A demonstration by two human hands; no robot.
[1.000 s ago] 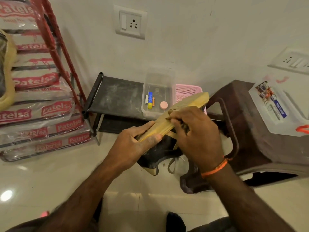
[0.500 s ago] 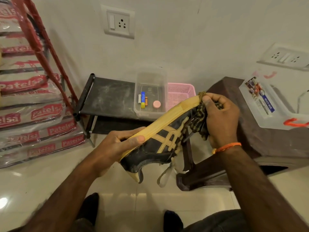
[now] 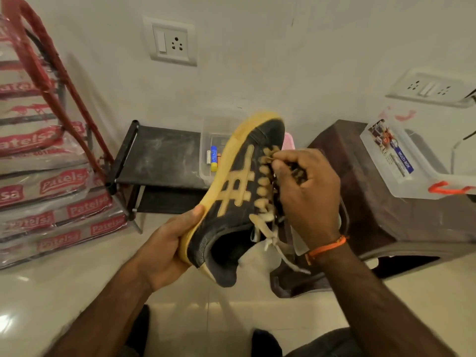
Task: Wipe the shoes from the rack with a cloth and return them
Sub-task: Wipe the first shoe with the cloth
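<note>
Hands share one shoe (image 3: 239, 202) held up between them; left hand (image 3: 167, 251) cups the sole at the heel, right hand (image 3: 306, 191) curls round a cloth (image 3: 296, 173) against the laces; light, stiff-soled, soft above, so the sole seems the firmest hold; beyond the hands the rack (image 3: 159, 161) stands with bare shelf room for its return.

A: We see a black shoe (image 3: 240, 202) with a yellow sole and yellow crossed stripes.

B: Yes, and we see an orange wristband (image 3: 325, 248), a red ladder (image 3: 49, 78), and red-lettered sacks (image 3: 51, 191).
</note>
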